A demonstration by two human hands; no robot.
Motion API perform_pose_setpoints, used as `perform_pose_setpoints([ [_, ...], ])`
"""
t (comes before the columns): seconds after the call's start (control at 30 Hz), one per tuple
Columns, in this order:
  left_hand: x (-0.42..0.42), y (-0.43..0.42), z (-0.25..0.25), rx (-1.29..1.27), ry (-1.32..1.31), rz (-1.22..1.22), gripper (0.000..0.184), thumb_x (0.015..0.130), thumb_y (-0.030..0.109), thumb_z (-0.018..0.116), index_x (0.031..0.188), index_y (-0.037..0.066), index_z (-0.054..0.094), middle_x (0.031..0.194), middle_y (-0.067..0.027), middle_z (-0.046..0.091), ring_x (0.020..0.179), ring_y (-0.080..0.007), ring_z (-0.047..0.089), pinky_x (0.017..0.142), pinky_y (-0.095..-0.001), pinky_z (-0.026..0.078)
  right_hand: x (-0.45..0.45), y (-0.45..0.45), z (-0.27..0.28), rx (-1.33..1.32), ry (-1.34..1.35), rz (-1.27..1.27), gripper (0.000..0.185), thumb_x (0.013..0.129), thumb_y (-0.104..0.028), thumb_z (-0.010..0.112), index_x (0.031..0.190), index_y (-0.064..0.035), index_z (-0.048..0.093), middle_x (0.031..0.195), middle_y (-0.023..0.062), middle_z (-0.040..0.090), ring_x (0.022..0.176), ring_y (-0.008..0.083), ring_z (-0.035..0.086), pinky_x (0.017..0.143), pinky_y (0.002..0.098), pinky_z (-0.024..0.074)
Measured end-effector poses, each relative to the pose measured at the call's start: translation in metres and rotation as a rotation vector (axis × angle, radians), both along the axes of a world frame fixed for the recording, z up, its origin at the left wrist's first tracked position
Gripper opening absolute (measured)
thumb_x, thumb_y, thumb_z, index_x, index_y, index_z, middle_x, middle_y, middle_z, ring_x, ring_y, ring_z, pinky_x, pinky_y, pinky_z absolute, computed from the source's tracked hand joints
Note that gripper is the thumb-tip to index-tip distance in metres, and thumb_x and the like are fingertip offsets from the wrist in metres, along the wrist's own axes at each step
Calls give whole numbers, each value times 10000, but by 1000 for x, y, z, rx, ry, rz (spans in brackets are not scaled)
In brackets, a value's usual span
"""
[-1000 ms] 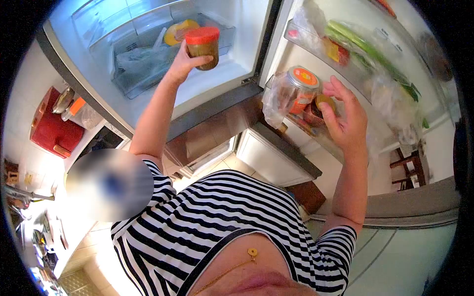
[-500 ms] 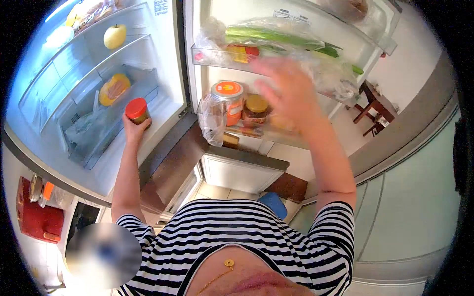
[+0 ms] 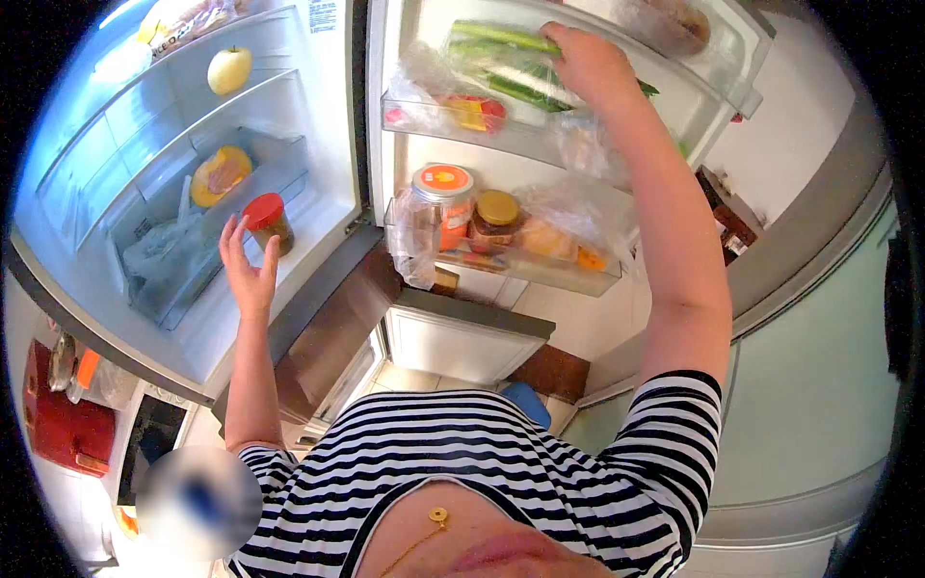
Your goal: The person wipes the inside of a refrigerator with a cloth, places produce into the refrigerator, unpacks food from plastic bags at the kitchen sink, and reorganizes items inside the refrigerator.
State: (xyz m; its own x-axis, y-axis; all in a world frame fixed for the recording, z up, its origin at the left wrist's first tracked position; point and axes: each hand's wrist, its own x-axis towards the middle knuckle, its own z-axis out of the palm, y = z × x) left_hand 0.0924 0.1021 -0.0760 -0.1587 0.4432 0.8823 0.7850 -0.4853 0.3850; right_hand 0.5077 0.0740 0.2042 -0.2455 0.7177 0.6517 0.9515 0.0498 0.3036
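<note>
Left hand (image 3: 251, 281), at left of centre in the frame, has its fingers spread wide beside a red-lidded jar (image 3: 274, 231); the thumb overlaps the lower left edge of the jar, though whether they touch cannot be told. The jar stands, appearing slightly tilted through the curved lens, on the refrigerator floor (image 3: 313, 241), just in front of a clear drawer (image 3: 281, 157). Right hand (image 3: 594, 72), at the upper right of centre, has its fingers bent narrowly against bagged green stalks (image 3: 511, 39) in the upper door shelf (image 3: 530, 132); whether they are closed in a firm grip cannot be determined. At the left end of that shelf lies a red and yellow packet (image 3: 474, 113). The lower door shelf (image 3: 535, 267), near the centre, bears a tall jar with an orange and silver lid (image 3: 443, 207), a smaller gold-lidded jar (image 3: 495, 220) beside it, and clear plastic wrapping (image 3: 578, 204) to their right. At the upper left, a pale yellow apple (image 3: 229, 70) rests on an interior shelf, above a cut yellow-orange piece (image 3: 222, 175) by the drawer.
</note>
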Motion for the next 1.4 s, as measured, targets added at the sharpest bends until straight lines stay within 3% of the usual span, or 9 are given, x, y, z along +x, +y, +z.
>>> perform_pose_setpoints([
  [0.2, 46, -24, 29, -202, -153, -610, 280, 820, 107, 614, 1091, 53, 567, 1111, -111, 563, 1053, -209, 522, 871, -309, 403, 11, -7, -9, 75, 90, 174, 346, 759, -78, 557, 1097, -151, 540, 1018, 84, 610, 924, 303, 573, 769, 392, 469],
  [0.33, 103, -42, 63, -706, -462, -1306, 527, 923, 453, 399, 1196, 12, 490, 1154, -129, 560, 1049, -219, 546, 897, -326, 425, 10, -18, -18, 336, 41, 461, 392, 715, -13, 541, 1089, -131, 548, 1018, 83, 608, 951, 298, 562, 805, 358, 458],
  [0.5, 156, -39, 125, -1041, -683, -1991, 829, 833, 705, 234, 1267, 22, 414, 1181, -130, 544, 1081, -218, 525, 914, -384, 425, -15, -49, -27, 486, 17, 684, 388, 692, -18, 569, 1060, -141, 568, 1026, 76, 611, 981, 288, 566, 830, 360, 445],
  [0.63, 177, -49, 137, -1164, -1029, -2070, 760, 840, 628, 400, 1320, 42, 349, 1230, -113, 506, 1105, -226, 508, 937, -396, 413, -29, -75, -73, 404, -357, 849, 328, 734, -117, 593, 1044, -222, 569, 1143, 21, 579, 1073, 256, 533, 941, 448, 365],
  [0.73, 195, -57, 103, -1000, -736, -2041, 708, 764, 145, 671, 1356, 75, 290, 1227, -78, 492, 1108, -212, 503, 938, -373, 416, -34, -97, -111, 265, -248, 820, 307, 768, -128, 568, 1059, -227, 563, 1205, 24, 542, 1139, 269, 488, 993, 482, 300],
  [0.87, 202, -67, 77, -849, -844, -1888, 769, 741, -18, 657, 1376, 120, 246, 1235, -62, 477, 1131, -181, 471, 951, -352, 395, -22, -96, -146, 289, -207, 749, 294, 789, -136, 551, 1069, -227, 563, 1260, 40, 501, 1200, 290, 431, 1010, 492, 273],
  [1.17, 189, -102, 40, -682, -669, -1790, 1037, 566, 188, 835, 1380, 51, 208, 1344, -65, 346, 1256, -192, 310, 1040, -357, 256, -58, -109, -168, -49, -60, 920, 401, 788, -215, 493, 1188, -218, 514, 1343, 54, 413, 1261, 300, 347, 989, 509, 320],
  [1.3, 172, -107, 34, -599, -493, -1686, 853, 637, 115, 741, 1353, 45, 283, 1307, -64, 390, 1214, -186, 371, 994, -351, 327, -77, -113, -160, -107, -86, 964, 318, 844, -207, 467, 1153, -195, 540, 1315, 75, 447, 1230, 326, 389, 1000, 498, 310],
  [1.4, 172, -108, 31, -826, -952, -1651, 599, 700, 45, 644, 1249, 22, 403, 1118, -81, 537, 1016, -204, 544, 831, -342, 469, -83, -98, -163, -81, -28, 979, 358, 831, -196, 503, 1188, -186, 528, 1352, 84, 405, 1246, 337, 366, 1011, 487, 298],
])
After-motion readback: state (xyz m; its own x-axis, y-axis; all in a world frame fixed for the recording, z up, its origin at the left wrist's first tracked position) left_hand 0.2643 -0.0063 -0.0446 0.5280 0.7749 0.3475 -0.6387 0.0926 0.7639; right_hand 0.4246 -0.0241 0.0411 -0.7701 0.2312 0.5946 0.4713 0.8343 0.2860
